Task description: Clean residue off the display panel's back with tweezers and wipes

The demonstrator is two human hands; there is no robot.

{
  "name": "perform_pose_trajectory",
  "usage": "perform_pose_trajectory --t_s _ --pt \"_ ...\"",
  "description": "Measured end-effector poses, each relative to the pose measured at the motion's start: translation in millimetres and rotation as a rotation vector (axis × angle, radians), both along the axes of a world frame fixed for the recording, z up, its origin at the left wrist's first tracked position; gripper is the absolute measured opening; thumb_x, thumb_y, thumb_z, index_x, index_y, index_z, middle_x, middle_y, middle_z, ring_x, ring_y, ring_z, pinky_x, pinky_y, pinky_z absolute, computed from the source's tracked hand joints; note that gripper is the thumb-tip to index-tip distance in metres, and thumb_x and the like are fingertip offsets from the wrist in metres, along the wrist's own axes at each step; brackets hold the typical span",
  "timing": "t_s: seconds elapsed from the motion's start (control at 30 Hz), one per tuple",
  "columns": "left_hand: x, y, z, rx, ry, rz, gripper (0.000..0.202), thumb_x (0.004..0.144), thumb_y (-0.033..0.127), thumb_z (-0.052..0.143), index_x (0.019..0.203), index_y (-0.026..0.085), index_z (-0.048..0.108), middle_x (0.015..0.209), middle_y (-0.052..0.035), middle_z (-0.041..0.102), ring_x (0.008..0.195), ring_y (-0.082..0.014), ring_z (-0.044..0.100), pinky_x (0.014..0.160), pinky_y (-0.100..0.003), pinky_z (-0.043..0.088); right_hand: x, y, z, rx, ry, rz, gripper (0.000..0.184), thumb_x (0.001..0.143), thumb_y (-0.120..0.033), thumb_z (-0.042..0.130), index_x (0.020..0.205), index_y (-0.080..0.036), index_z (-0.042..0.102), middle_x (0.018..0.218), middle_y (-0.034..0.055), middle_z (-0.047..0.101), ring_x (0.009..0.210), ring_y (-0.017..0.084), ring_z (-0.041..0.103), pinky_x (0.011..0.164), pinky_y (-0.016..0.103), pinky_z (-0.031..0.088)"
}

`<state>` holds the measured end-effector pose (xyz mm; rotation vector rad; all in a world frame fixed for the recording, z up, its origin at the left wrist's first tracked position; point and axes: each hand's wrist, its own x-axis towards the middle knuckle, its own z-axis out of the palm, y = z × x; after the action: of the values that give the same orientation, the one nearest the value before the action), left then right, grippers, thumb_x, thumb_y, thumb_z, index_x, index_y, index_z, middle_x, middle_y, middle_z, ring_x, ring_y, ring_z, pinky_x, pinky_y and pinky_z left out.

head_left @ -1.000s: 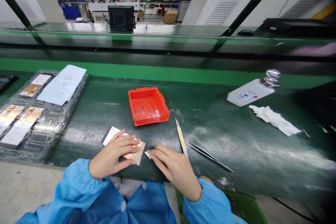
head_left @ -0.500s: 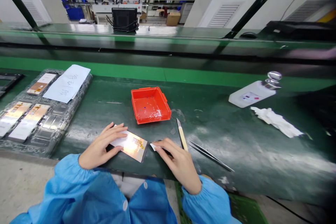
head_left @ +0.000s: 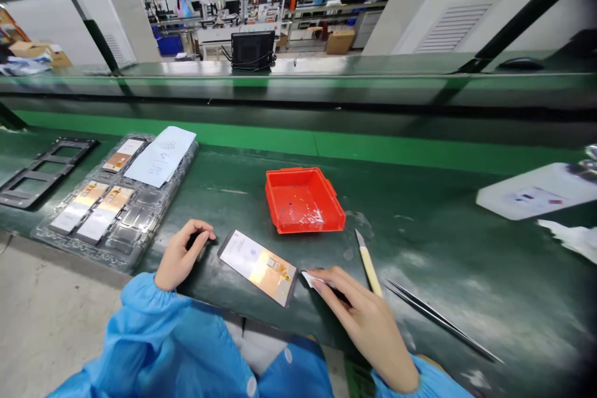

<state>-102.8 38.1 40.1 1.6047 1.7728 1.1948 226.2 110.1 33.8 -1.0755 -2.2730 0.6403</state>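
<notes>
A: Changed since half a second ago?
B: Pulled left hand (head_left: 183, 258) off display panel (head_left: 259, 267); now free, loosely curled at panel's 9 o'clock.
A: And with right hand (head_left: 361, 311)?
B: Still pinching small white piece (head_left: 308, 278), just off panel's 4 o'clock.
A: Panel location?
B: Flat on table (head_left: 433, 242), red tray's (head_left: 310, 222) 7 o'clock.

A white and copper panel (head_left: 256, 267) lies flat and slanted on the bench (head_left: 433, 242) beside a white piece (head_left: 308, 278).
</notes>
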Motion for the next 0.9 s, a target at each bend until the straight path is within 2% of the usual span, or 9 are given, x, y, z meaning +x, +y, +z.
perform_pose_trajectory --t_s 0.37,0.43,0.5,0.57,0.7,0.8,0.9 --pt "-0.2 -1.1 0.6 0.009 0.034 0.052 0.025 0.097 0.036 0.044 0.107 0.017 0.057 0.078 -0.0022 0.062 0.077 -0.0155 0.061 0.075 -0.028 0.047 0.8 -0.7 -2.8 0.011 -0.043 -0.019 0.031 0.098 -0.043 0.041 0.100 -0.026 0.066 0.091 0.0033 0.069 0.076 0.018 0.068 0.066 0.025 0.052" --pt "2.2 -2.0 2.5 0.016 0.067 0.042 0.024 0.097 0.036 0.045 0.107 0.018 0.058 0.081 -0.0033 0.063 0.080 -0.0167 0.061 0.078 -0.030 0.047 0.7 -0.6 -3.0 0.009 -0.039 -0.015 0.030 0.098 -0.043 0.041 0.099 -0.025 0.066 0.090 0.0038 0.069 0.077 0.019 0.069 0.067 0.025 0.052" --pt "8.6 -1.4 5.6 0.034 0.095 0.004 0.021 0.094 0.035 0.050 0.104 0.020 0.061 0.092 -0.0056 0.066 0.091 -0.0197 0.061 0.085 -0.034 0.046 0.6 -0.4 -2.7 0.009 -0.025 -0.003 0.029 0.097 -0.043 0.042 0.099 -0.025 0.066 0.089 0.0038 0.070 0.079 0.019 0.069 0.067 0.026 0.053" --pt "19.1 1.8 9.6 0.058 0.161 -0.125 0.020 0.092 0.033 0.055 0.107 0.022 0.062 0.109 -0.0078 0.065 0.108 -0.0234 0.057 0.096 -0.038 0.041 0.6 -0.2 -2.2 0.015 -0.010 0.012 0.028 0.097 -0.042 0.043 0.098 -0.026 0.066 0.089 0.0035 0.070 0.079 0.019 0.069 0.067 0.025 0.053" --pt "41.5 15.6 17.6 0.040 0.365 -0.542 0.041 0.091 0.039 0.058 0.128 0.024 0.051 0.141 -0.0095 0.048 0.136 -0.0275 0.036 0.110 -0.046 0.027 0.8 -0.1 -2.1 -0.010 -0.011 0.010 0.025 0.098 -0.039 0.043 0.098 -0.025 0.065 0.089 0.0032 0.069 0.079 0.018 0.068 0.068 0.025 0.053" --pt "49.7 29.2 22.6 -0.029 0.451 -0.733 0.053 0.089 0.044 0.060 0.135 0.024 0.043 0.146 -0.0093 0.044 0.140 -0.0283 0.030 0.114 -0.050 0.017 1.7 -0.6 -4.3 -0.036 -0.023 0.012 0.025 0.098 -0.038 0.043 0.100 -0.024 0.064 0.091 0.0035 0.069 0.083 0.019 0.068 0.072 0.027 0.052" --pt "50.6 41.2 26.9 -0.046 0.502 -0.850 0.051 0.088 0.039 0.061 0.134 0.023 0.044 0.144 -0.0105 0.046 0.137 -0.0271 0.037 0.115 -0.049 0.016 4.1 -0.5 -8.9 -0.020 -0.042 0.014 0.026 0.097 -0.041 0.043 0.101 -0.025 0.064 0.096 0.0040 0.070 0.088 0.021 0.068 0.074 0.028 0.051"
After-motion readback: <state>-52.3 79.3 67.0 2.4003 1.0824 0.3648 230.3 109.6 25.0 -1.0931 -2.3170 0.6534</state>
